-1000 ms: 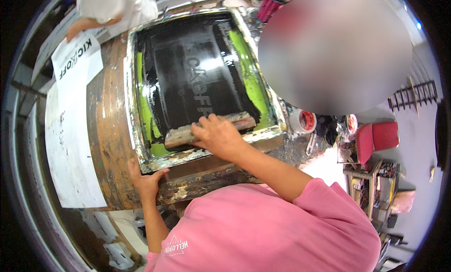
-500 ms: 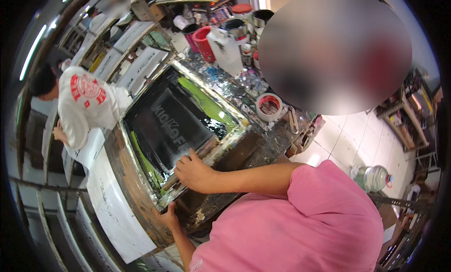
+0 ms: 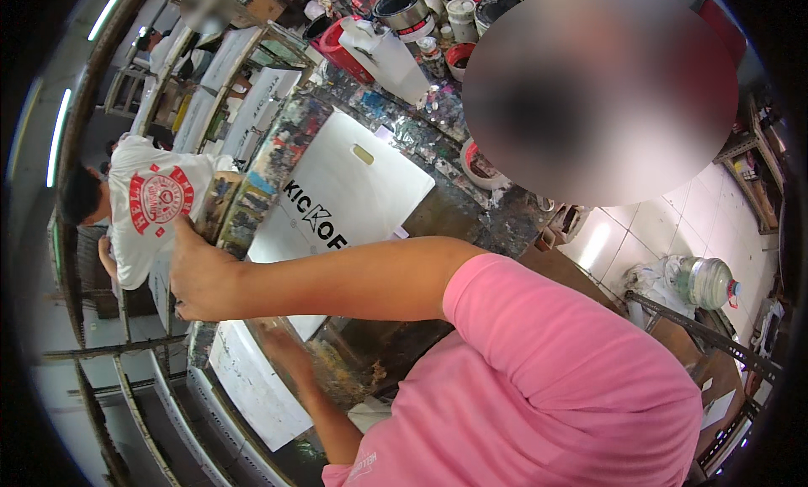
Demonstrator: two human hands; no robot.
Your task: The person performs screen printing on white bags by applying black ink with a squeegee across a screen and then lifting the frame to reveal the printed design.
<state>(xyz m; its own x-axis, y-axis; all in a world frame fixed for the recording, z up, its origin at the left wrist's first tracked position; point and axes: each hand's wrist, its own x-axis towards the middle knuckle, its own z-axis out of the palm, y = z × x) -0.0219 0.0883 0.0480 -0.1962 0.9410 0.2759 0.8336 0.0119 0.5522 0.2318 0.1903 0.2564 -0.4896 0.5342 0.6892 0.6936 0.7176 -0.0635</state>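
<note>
A flat white bag [image 3: 353, 196] with an oval handle cut-out and black printed lettering lies on the paint-stained worktable [image 3: 446, 222]. My right forearm crosses over its near part. Beyond the bag's left side, my right hand [image 3: 202, 276] has its fingers curled; what they hold, if anything, is hidden. My left hand [image 3: 284, 350] is low near the table's left edge, next to a white panel [image 3: 252, 390]. Its fingers are smeared and partly hidden behind my right arm.
A white jug [image 3: 383, 58], a red container [image 3: 341, 53] and several paint cans [image 3: 404, 14] crowd the far side. A tape roll [image 3: 482, 169] lies at the right. A person in a white shirt [image 3: 156, 201] stands left, among racks [image 3: 126, 348].
The black-and-green printing screen is no longer over the table, and the white bag shows there. My right hand has swung far left; my left hand has moved slightly up.
</note>
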